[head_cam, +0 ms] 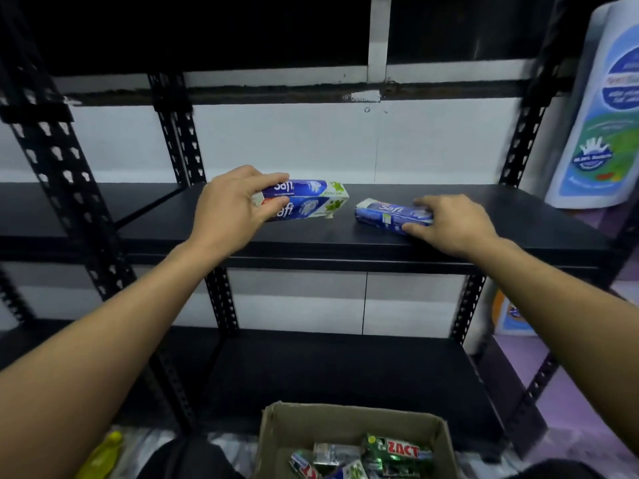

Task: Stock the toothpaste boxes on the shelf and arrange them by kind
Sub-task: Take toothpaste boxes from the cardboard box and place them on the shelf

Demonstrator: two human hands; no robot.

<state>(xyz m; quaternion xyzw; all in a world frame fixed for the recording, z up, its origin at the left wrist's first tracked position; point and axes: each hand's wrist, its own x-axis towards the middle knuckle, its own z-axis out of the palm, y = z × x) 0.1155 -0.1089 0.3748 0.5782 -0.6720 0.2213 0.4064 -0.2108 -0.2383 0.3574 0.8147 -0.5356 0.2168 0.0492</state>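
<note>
Fingers (273, 179) of the left hand (235, 202) curl over two green-tipped Safi boxes (311, 198), thumb against the lower one, clamping the pair as one stack on the shelf (518, 223). The right hand (453, 226) pinches a blue Safi box (387, 214) between fingers and thumb, just beside yet apart, probably to keep kinds separate. Below, the carton (345, 418) holds more stock, Zact boxes (401, 451) among them.

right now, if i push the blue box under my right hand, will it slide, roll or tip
The blue box lies flat on its long side on the shelf, so it should slide, not roll or tip. Its left end looks a bit crumpled, so the card probably crushes under a hard grip. The right hand holds it by fingertips, so it is likely light.
</note>
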